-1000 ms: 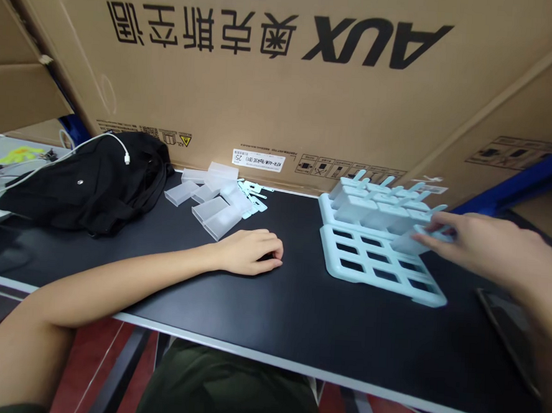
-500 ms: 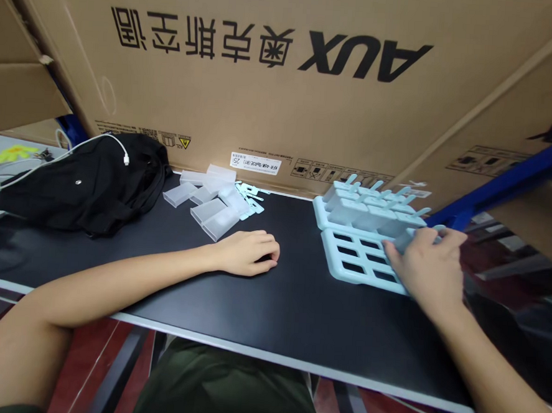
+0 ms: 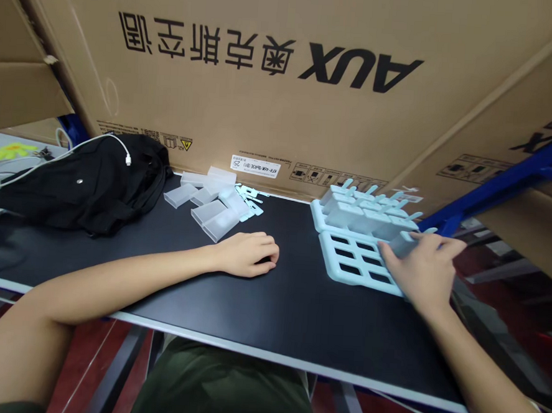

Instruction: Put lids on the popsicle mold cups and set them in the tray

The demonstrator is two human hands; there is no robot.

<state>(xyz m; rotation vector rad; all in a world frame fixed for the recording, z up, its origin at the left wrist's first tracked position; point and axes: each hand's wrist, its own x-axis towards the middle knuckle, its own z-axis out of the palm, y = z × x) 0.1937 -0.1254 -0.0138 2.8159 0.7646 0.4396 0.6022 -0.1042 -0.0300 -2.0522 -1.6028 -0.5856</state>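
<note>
A pale blue slotted rack (image 3: 353, 261) lies on the black table (image 3: 269, 312), right of centre. Its far rows hold several pale blue popsicle moulds (image 3: 364, 213) with stick handles. My right hand (image 3: 419, 265) rests over the rack's near right corner, fingers curled round one mould (image 3: 402, 242) there. My left hand (image 3: 247, 253) lies on the table left of the rack, fingers curled under loosely, and nothing shows in it.
Several translucent mould sleeves (image 3: 213, 210) and pale blue sticks (image 3: 249, 195) lie at the back centre. A black bag (image 3: 85, 182) with a white cable (image 3: 121, 144) sits at the left. A large AUX cardboard box (image 3: 284, 76) walls the back. A blue metal frame (image 3: 496, 189) stands at the right.
My right hand has drawn in from the far right onto the rack's near right corner, gripping a mould. The view has shifted slightly. My left hand has stayed put.
</note>
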